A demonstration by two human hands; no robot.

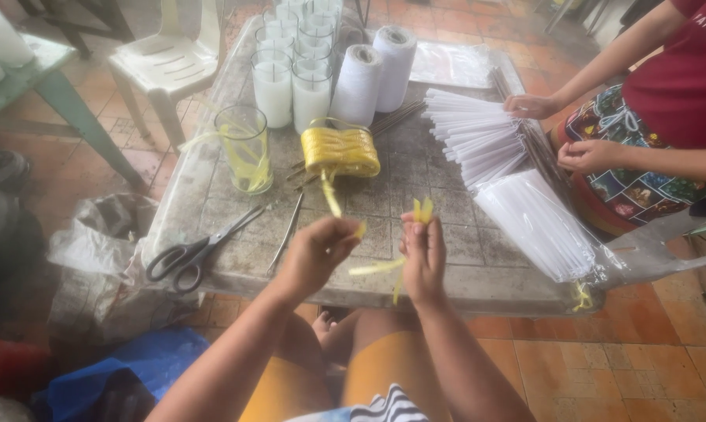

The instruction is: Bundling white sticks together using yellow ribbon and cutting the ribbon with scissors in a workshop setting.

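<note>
Right now I see both hands raised just above the near edge of the stone table (236, 270), working a strip of yellow ribbon (378, 266). My left hand (315, 252) is pinched shut on one end of the strip, thumb against fingertips; my right hand (423, 254) is closed on the other end, with short yellow tips sticking up above the fingers. The strip sags between the two hands, and holding it stretched this way seems to keep it from curling.

A thin yellow strand runs from the left hand up to the yellow ribbon bundle (340, 151) lying mid-table, so the supply sits straight ahead, within easy pull. Just left of it stands a clear glass (245, 148) with yellow scraps inside. Scissors (200, 250) lie near the left edge, handles toward me, a thin metal rod (286, 232) beside them.

Farther back stand white candles in glasses (290, 70) and two white thread cones (375, 70). On the right, another person's hands (560, 129) sort a fan of white paper sticks (474, 137) above a clear bag of sleeves (541, 223). Open tabletop lies between my hands and the bundle; the right side is crowded.
</note>
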